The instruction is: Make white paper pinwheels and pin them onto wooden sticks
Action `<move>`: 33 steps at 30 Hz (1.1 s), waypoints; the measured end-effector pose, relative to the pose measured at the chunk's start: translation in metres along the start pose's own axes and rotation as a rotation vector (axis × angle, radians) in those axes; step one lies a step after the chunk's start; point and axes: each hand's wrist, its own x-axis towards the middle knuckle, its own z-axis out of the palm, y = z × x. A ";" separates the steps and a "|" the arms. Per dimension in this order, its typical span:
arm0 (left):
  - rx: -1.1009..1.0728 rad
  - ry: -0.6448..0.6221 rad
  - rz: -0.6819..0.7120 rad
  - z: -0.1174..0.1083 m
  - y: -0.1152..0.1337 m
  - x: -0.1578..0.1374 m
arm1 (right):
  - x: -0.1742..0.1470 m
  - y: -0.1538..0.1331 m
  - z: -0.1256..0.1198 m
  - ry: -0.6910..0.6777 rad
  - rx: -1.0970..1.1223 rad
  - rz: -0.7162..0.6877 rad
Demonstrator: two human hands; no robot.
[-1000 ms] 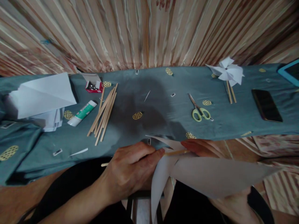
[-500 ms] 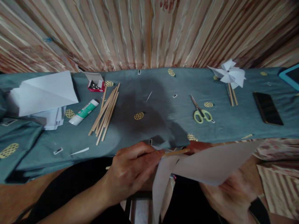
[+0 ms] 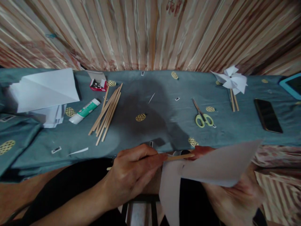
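Note:
My left hand [image 3: 136,169] is closed round a thin wooden stick [image 3: 180,157], whose far end points right, toward my other hand. White folded paper with large curved blades, like a paper pinwheel [image 3: 211,166], hangs beside the stick over my lap. My right hand [image 3: 235,197] grips this paper from behind. Its fingertips show near the stick's tip, while the paper hides most of its other fingers. Whether the stick and the paper are joined cannot be seen.
On the cloth-covered table [image 3: 127,131] lie loose wooden sticks [image 3: 108,113], a glue stick [image 3: 84,111], a red box of small metal pieces [image 3: 98,84], white paper sheets [image 3: 49,91], scissors [image 3: 202,116], a finished pinwheel [image 3: 231,80] and a phone [image 3: 268,115]. A curtain [image 3: 141,34] hangs behind.
The paper in my right hand has turned slightly, and its lower blade has swung right. The stick's end shows a little further right. My left hand keeps its grip.

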 end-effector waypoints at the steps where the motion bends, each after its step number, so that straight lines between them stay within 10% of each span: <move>1: -0.001 0.004 0.005 0.000 0.000 0.000 | 0.002 -0.002 0.001 0.045 0.002 0.020; 33: 0.035 -0.028 -0.076 0.014 -0.031 0.002 | 0.044 0.031 0.042 -0.242 0.497 0.432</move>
